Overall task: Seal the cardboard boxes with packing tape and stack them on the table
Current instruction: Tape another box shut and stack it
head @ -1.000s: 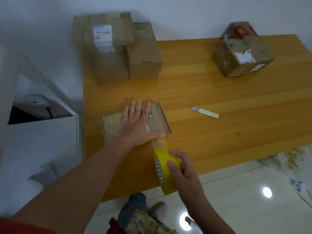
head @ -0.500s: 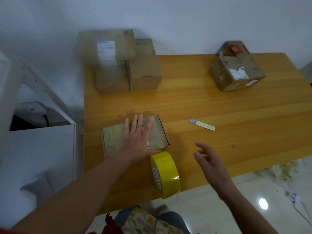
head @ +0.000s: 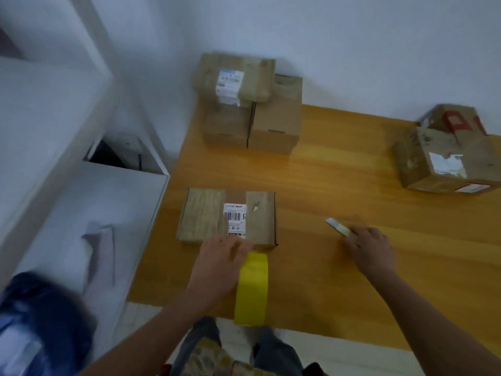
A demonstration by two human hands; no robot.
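Observation:
A flat cardboard box with a barcode label lies on the wooden table near its left front. A yellow packing tape roll stands on edge just in front of the box, at the table's front edge. My left hand rests at the box's near edge, touching the roll's left side, fingers blurred but flat. My right hand is out to the right, its fingers curled over the near end of a small grey cutter lying on the table.
Three boxes stand at the back left: a labelled one on top of two taller ones. Two worn boxes sit at the far right. A white cabinet adjoins the table's left edge.
My left hand slid off the box top to its near edge. My right hand let go of the tape roll, crossed to the right and reached the cutter. The camera swung left.

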